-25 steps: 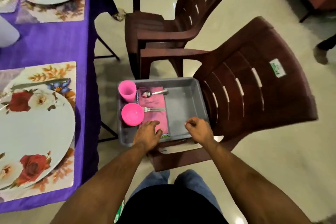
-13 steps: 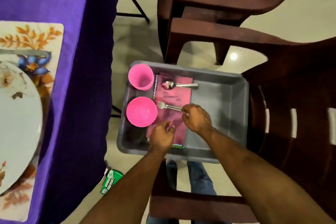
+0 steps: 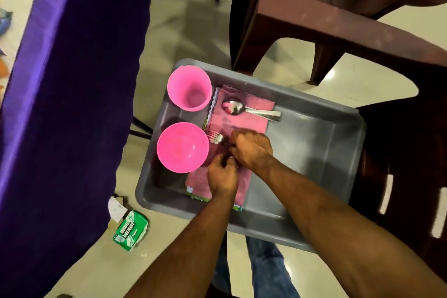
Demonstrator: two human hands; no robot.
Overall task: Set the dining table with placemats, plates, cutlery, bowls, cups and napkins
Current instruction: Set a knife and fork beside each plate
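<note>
A grey tub (image 3: 314, 143) sits on a brown chair seat. In it stand a pink cup (image 3: 189, 91) and a pink bowl (image 3: 182, 147) at the left. Beside them lies a pink napkin (image 3: 238, 113) with a spoon (image 3: 249, 109) across its far end. A fork (image 3: 214, 137) lies on the napkin, its tines toward the bowl. My right hand (image 3: 252, 149) covers the fork's handle with curled fingers. My left hand (image 3: 222, 176) rests on the napkin just below it, fingers curled; what its fingertips hold is hidden.
A purple tablecloth (image 3: 63, 94) hangs at the left, with a floral placemat's edge (image 3: 9, 7) at the top left. Two brown plastic chairs (image 3: 338, 12) stand at the right and back. A green packet (image 3: 130, 230) lies on the tiled floor.
The view has dropped closer to the tub. My right hand went from the tub's near rim to the fork. My left hand stayed on the napkin and curled its fingers.
</note>
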